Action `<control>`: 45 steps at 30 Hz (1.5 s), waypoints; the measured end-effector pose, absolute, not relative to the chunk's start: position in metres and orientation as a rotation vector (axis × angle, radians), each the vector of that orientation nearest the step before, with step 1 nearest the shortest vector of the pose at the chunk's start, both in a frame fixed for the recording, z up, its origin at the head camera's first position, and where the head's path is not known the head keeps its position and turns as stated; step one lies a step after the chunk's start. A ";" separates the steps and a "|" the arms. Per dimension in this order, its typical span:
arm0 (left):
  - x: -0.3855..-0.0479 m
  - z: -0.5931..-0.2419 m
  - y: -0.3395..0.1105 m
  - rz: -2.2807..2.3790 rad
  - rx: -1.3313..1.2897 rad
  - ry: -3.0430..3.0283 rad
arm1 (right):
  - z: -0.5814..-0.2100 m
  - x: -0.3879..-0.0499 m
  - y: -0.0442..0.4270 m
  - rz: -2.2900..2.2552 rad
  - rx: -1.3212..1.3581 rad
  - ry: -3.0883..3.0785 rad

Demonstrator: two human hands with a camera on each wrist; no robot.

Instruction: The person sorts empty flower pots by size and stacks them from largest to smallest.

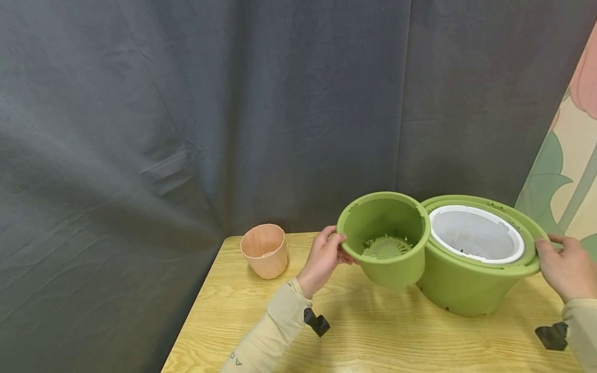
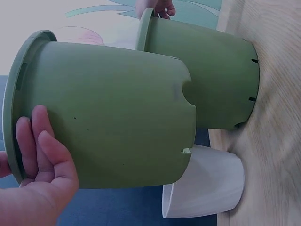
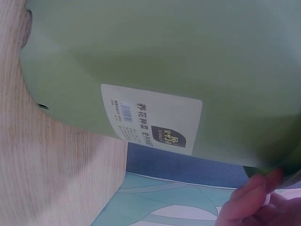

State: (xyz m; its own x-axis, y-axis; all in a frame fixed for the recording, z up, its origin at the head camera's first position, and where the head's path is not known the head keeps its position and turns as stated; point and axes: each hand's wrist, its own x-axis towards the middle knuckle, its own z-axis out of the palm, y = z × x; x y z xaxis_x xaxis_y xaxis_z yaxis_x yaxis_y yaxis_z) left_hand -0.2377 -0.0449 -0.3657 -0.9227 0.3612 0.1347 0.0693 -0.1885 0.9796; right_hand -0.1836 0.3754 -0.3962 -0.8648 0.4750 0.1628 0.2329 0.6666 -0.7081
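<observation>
My left hand point(image 1: 323, 259) grips the rim of a green pot point(image 1: 401, 272), raised off the table, with loose bits on its slotted bottom. In the left wrist view, the fingers of this hand point(image 2: 47, 165) lie against the wall of the green pot point(image 2: 117, 117) under its rim. At the right, my right hand point(image 1: 566, 267) pinches the rim of a larger green pot point(image 1: 466, 290) standing on the table. A white pot point(image 1: 478, 235) sits nested in it. The right wrist view shows a label point(image 3: 153, 117) on the larger pot's side point(image 3: 225, 61), and the right hand point(image 3: 258, 207) at its rim.
A peach pot point(image 1: 268, 261) stands at the wooden table's point(image 1: 373, 336) back left. A pale pot point(image 2: 207, 183) shows partly behind the raised one in the left wrist view; which pot it is, I cannot tell. A dark curtain point(image 1: 303, 103) hangs behind, beside a painted wall point(image 1: 578, 171).
</observation>
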 end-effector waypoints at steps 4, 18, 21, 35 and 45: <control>-0.238 -0.363 -0.044 2.249 0.500 1.881 | -0.395 -0.184 0.375 1.015 -0.569 -2.543; -0.238 -0.356 -0.041 2.282 0.542 1.927 | -0.395 -0.180 0.376 1.033 -0.552 -2.572; -0.237 -0.355 -0.041 2.285 0.548 1.922 | -0.394 -0.181 0.375 1.024 -0.545 -2.571; -0.232 -0.344 -0.041 2.318 0.616 1.930 | -0.395 -0.182 0.377 1.015 -0.543 -2.561; -0.230 -0.345 -0.030 2.323 0.611 1.858 | -0.394 -0.181 0.376 1.023 -0.541 -2.571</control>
State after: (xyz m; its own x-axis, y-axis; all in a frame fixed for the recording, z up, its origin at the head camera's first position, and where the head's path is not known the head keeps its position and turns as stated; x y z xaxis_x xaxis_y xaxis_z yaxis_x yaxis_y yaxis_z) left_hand -0.2301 -0.0299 -0.3448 -0.9138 0.3258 0.2426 0.1651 -0.2477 0.9547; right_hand -0.1809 0.3762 -0.3941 -0.8769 0.4559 0.1525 0.2264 0.6715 -0.7056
